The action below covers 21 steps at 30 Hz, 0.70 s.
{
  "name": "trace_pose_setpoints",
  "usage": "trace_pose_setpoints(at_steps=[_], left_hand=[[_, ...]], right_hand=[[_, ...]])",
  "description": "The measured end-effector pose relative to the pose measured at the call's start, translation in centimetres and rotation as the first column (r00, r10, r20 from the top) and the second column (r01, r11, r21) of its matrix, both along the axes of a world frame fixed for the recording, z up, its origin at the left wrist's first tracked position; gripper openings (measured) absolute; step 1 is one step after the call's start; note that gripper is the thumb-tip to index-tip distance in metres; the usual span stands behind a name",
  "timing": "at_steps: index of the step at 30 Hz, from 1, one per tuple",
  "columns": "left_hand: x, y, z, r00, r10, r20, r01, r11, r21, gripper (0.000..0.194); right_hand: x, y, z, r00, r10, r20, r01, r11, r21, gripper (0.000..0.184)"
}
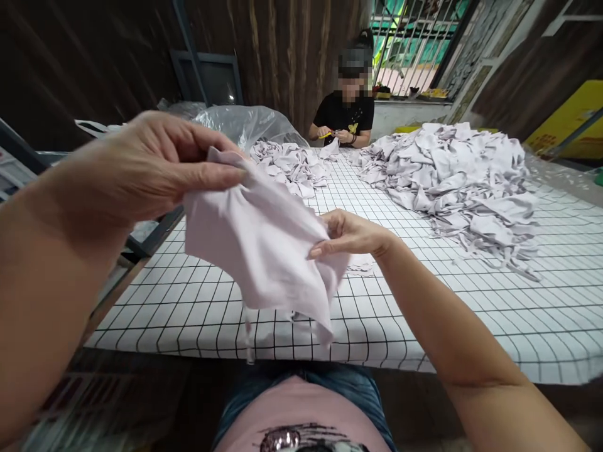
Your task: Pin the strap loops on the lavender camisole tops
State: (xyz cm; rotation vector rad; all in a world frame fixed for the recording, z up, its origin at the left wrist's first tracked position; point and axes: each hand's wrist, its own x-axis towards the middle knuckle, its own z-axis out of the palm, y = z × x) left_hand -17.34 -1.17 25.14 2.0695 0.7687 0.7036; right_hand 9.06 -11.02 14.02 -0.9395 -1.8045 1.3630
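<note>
Grid-patterned tabletop; left hand and right hand pinching one pale-lilac fabric piece, frame centre. Fabric heap upper right.

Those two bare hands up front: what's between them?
A pale lilac fabric piece spans the gap, held by the left hand and right hand, as the head view shows.

One head cam, at wearer's eye level, facing forward and down over the table toward a co-worker and barred window at back. Left hand very near lens, right hand a bit farther, cloth mid-frame; wearer's shirt along bottom edge.
</note>
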Motion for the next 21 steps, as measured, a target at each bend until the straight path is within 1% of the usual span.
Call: trace_pose_setpoints(at_steps=[1, 3, 5, 7, 9, 10, 11, 13, 14, 16, 18, 19, 20, 21], left_hand=[[-0.4, 0.5, 0.6, 1.0, 0.018, -0.006, -0.018, 0.999, 0.039, 0.023], [-0.6, 2.0, 1.4, 0.999, 0.007, -0.047, -0.003, 0.996, 0.084, 0.025], [-0.1, 4.1, 1.5, 0.997, -0.016, -0.079, 0.023, 0.996, 0.081, 0.029], [1.1, 6.7, 1.2, 0.993, -0.053, -0.104, 0.061, 0.995, 0.074, 0.031], [2.7, 9.7, 1.0, 0.989, -0.054, -0.138, 0.067, 0.994, 0.086, 0.033], [3.5, 11.2, 1.0, 0.987, -0.039, -0.156, 0.055, 0.993, 0.1, 0.035], [4.3, 12.6, 1.2, 0.985, -0.021, -0.171, 0.042, 0.992, 0.12, 0.038], [5.9, 15.2, 2.0, 0.985, 0.02, -0.173, 0.015, 0.979, 0.203, 0.045], [6.6, 16.3, 2.5, 0.986, 0.046, -0.16, -0.001, 0.963, 0.269, 0.048], [7.8, 18.1, 3.7, 0.99, 0.096, -0.105, -0.042, 0.901, 0.431, 0.051], [8.7, 19.0, 4.5, 0.992, 0.11, -0.056, -0.058, 0.818, 0.572, 0.05], [9.1, 19.2, 4.6, 0.993, 0.107, -0.044, -0.056, 0.78, 0.623, 0.049], [9.4, 19.3, 4.3, 0.993, 0.109, -0.036, -0.057, 0.744, 0.665, 0.047], [9.6, 19.1, 3.5, 0.993, 0.112, -0.039, -0.052, 0.709, 0.703, 0.046]], right_hand=[[0.9, 0.0, 0.2, 0.998, -0.049, 0.026, 0.049, 0.999, -0.022, 0.028], [2.8, 0.2, 0.4, 0.984, -0.169, 0.062, 0.172, 0.984, -0.04, 0.026], [4.6, 0.8, 0.6, 0.959, -0.266, 0.1, 0.27, 0.963, -0.026, 0.027], [6.4, 1.9, 1.0, 0.931, -0.314, 0.186, 0.317, 0.948, 0.017, 0.029], [8.0, 3.6, 1.8, 0.868, -0.358, 0.345, 0.346, 0.933, 0.096, 0.028], [8.8, 4.6, 2.4, 0.811, -0.393, 0.432, 0.366, 0.919, 0.149, 0.026], [9.5, 5.7, 3.1, 0.739, -0.443, 0.508, 0.391, 0.896, 0.212, 0.023], [10.9, 8.2, 4.9, 0.578, -0.569, 0.585, 0.444, 0.821, 0.359, 0.018], [11.6, 9.4, 5.9, 0.504, -0.641, 0.578, 0.47, 0.766, 0.439, 0.016], [13.0, 11.6, 8.0, 0.387, -0.783, 0.487, 0.514, 0.622, 0.59, 0.013], [14.4, 13.1, 9.5, 0.319, -0.877, 0.36, 0.528, 0.48, 0.701, 0.011], [15.0, 13.4, 9.9, 0.307, -0.9, 0.309, 0.515, 0.43, 0.742, 0.012], [15.6, 13.5, 9.8, 0.298, -0.917, 0.266, 0.492, 0.387, 0.78, 0.013], [16.1, 13.3, 9.3, 0.292, -0.928, 0.233, 0.464, 0.35, 0.814, 0.012]])
